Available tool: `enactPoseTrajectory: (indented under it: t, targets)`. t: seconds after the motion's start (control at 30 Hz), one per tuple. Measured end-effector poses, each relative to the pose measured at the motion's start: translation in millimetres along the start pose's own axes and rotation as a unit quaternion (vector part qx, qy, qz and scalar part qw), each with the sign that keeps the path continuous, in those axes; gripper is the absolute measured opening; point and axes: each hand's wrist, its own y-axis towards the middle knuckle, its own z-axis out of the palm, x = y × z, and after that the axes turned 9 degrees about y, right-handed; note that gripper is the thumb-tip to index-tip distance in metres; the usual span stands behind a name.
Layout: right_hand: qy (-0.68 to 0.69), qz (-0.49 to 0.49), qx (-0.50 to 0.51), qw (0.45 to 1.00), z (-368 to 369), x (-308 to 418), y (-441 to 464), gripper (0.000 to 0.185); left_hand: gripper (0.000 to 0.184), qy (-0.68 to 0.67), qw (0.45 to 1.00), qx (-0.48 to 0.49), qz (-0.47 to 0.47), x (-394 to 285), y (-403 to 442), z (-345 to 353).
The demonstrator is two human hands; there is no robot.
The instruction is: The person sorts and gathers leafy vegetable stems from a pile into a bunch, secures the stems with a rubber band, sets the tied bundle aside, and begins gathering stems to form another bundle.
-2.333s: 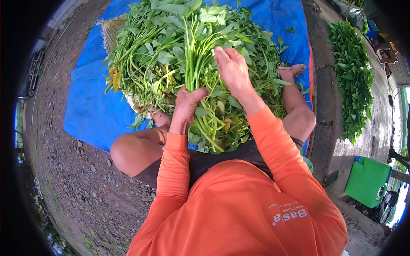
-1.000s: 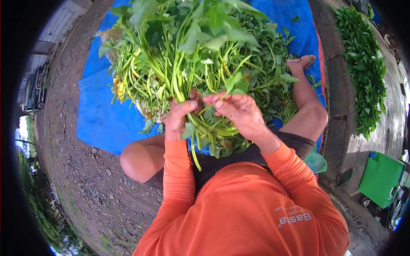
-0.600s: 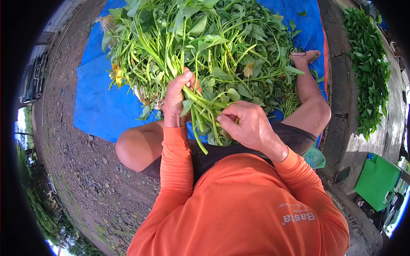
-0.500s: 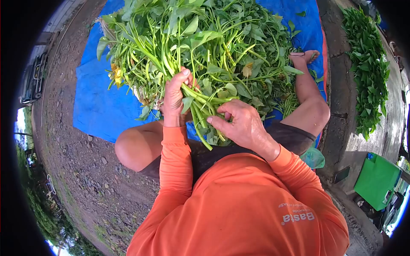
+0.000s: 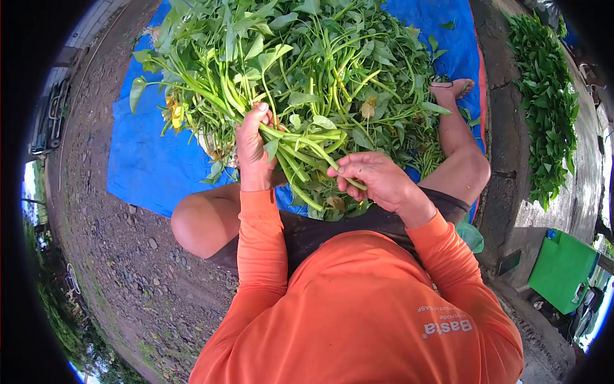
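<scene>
A bundle of leafy green stems [image 5: 224,93] is gripped in my left hand [image 5: 256,142], its leaves pointing up and left and its cut ends fanning out down to the right. My right hand [image 5: 380,180] pinches one stem [image 5: 328,158] near its lower end, between thumb and fingers. Behind both hands lies a large heap of the same leafy stems [image 5: 377,70], with a few yellow leaves [image 5: 173,112] at its left side.
The heap rests on a blue tarp [image 5: 147,153]. My bare legs are folded on either side. Another pile of green leaves [image 5: 543,109] lies on concrete at the right, above a green box [image 5: 563,271]. Gravelly ground [image 5: 141,269] stretches left.
My left hand has shifted slightly left with the bundle, which tilts further left. My right hand has moved a little right and its fingers have closed on a stem end.
</scene>
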Motion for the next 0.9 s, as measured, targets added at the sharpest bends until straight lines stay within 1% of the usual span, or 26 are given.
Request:
enactPoseTrajectory:
  t: [0.1, 0.13, 0.2, 0.23, 0.27, 0.3, 0.37, 0.4, 0.43, 0.5, 0.53, 0.57, 0.63, 0.7, 0.77, 0.83, 0.87, 0.9]
  targets:
    - [-0.148, -0.034, -0.025, 0.988, -5.2, -3.6, 9.0, 0.017, 0.017, 0.042, 0.999, -0.016, 0.017, -0.2, -4.4, 5.0]
    - [-0.275, -0.105, 0.013, 0.956, -1.8, -12.0, 12.2, 0.020, 0.016, 0.065, 0.998, -0.019, 0.018, 2.2, -8.7, 8.9]
    - [-0.404, -0.088, 0.094, 0.906, 2.9, -13.8, 10.6, 0.025, 0.016, 0.118, 0.992, -0.020, 0.030, 12.5, -12.1, 13.6]
    - [-0.465, -0.081, 0.134, 0.871, 10.3, -7.2, 6.3, 0.027, 0.016, 0.129, 0.991, 0.015, 0.016, 14.8, -14.2, 13.1]
    - [-0.570, -0.009, 0.144, 0.809, 17.3, 3.1, -3.3, 0.030, 0.015, 0.133, 0.991, 0.004, 0.018, 14.7, -13.0, 13.5]
    - [-0.579, 0.010, 0.159, 0.799, 13.4, -6.5, -5.0, 0.030, 0.014, 0.137, 0.990, -0.008, 0.019, 11.8, -13.0, 15.3]
    - [-0.599, 0.051, 0.189, 0.777, -4.8, -33.6, -9.2, 0.030, 0.013, 0.081, 0.995, -0.055, -0.007, -2.2, -5.2, 15.5]
    - [-0.561, -0.003, 0.182, 0.808, -16.0, -32.1, -10.9, 0.024, 0.014, 0.086, 0.996, -0.032, -0.007, -8.0, -0.6, 7.2]
    - [-0.544, -0.038, 0.102, 0.832, -10.6, -17.0, -15.2, 0.023, 0.016, 0.082, 0.996, -0.021, -0.022, -13.8, 1.0, 2.5]
    - [-0.483, -0.108, -0.062, 0.867, 1.7, 7.2, -24.3, 0.027, 0.017, 0.050, 0.998, -0.013, -0.033, -17.4, -2.0, 1.3]
    - [-0.482, -0.206, -0.060, 0.850, 5.6, 9.8, -17.6, 0.029, 0.017, 0.043, 0.998, -0.011, -0.042, -15.7, -4.0, 3.3]
    - [-0.477, -0.304, -0.063, 0.822, 12.5, 14.6, -7.1, 0.032, 0.020, 0.061, 0.997, -0.024, -0.050, -13.2, -6.3, 9.9]
    - [-0.496, -0.427, -0.045, 0.755, 20.5, 18.5, 9.4, 0.037, 0.025, 0.056, 0.996, 0.016, -0.067, -2.6, -2.0, 11.6]
    - [-0.540, -0.485, 0.011, 0.687, 25.0, 14.0, 30.6, 0.039, 0.029, 0.053, 0.996, 0.027, -0.072, 1.1, -4.3, 16.6]
    - [-0.551, -0.477, 0.029, 0.684, 25.1, 12.3, 34.5, 0.039, 0.030, 0.072, 0.994, -0.014, -0.080, 4.0, -0.3, 8.2]
    - [-0.561, -0.480, 0.039, 0.673, 25.2, 10.1, 30.5, 0.040, 0.030, 0.062, 0.993, -0.016, -0.099, -0.9, -4.2, 9.4]
    - [-0.557, -0.481, 0.027, 0.677, 24.3, 2.5, 34.3, 0.030, 0.030, 0.058, 0.993, -0.013, -0.105, 0.0, -2.9, 6.3]
    - [-0.561, -0.471, 0.032, 0.680, 24.0, 0.5, 34.6, 0.024, 0.030, 0.058, 0.992, -0.020, -0.110, 1.4, -2.6, 4.4]
